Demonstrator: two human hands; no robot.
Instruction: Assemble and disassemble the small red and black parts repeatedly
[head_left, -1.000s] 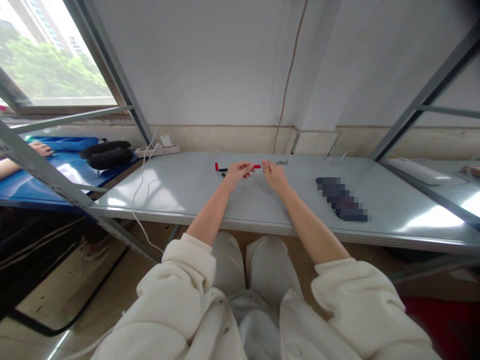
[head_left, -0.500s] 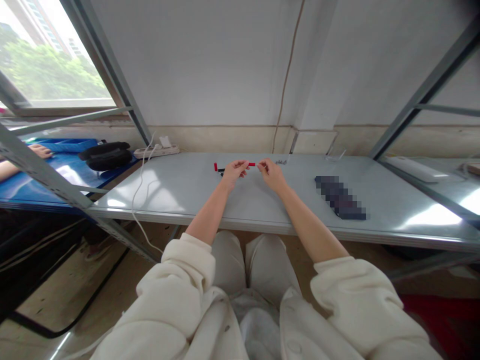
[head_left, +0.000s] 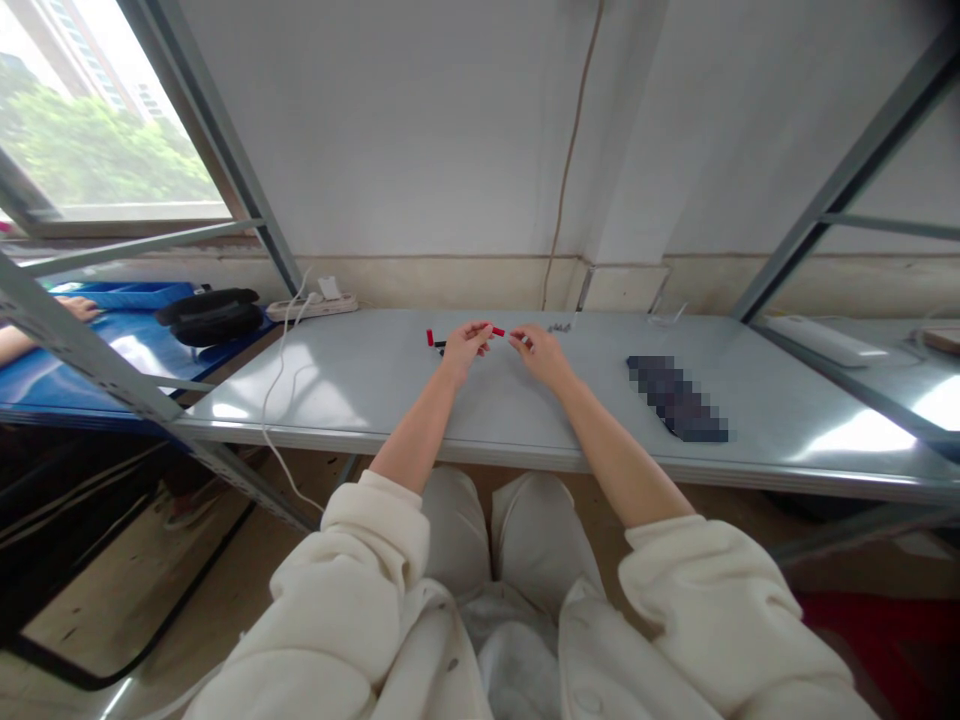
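My left hand (head_left: pixel 466 350) is closed around a small red cylindrical piece (head_left: pixel 498 332), whose end sticks out past the thumb and fingers toward the right. Just right of that end is my right hand (head_left: pixel 534 350), its fingertips drawn together in a pinch; anything between them is too small to make out. A gap shows between the two hands. Behind my left hand, a second red piece (head_left: pixel 430 338) and a black piece (head_left: pixel 440 344) lie on the grey table (head_left: pixel 517 420), partly covered by the hand. Several small metal parts (head_left: pixel 559 328) lie beyond my right hand.
A pixelated dark object (head_left: pixel 675 398) lies to the right on the table. At the back left are a power strip (head_left: pixel 322 303) and a white cable (head_left: pixel 276 400) hanging over the edge. Another person's hand (head_left: pixel 79 306) rests by a blue tray (head_left: pixel 142 294) and a black case (head_left: pixel 214 316).
The red piece has tilted, its free end now slightly lower, and shifted a little left. My right hand has opened slightly from its tighter curl and stays close to the piece.
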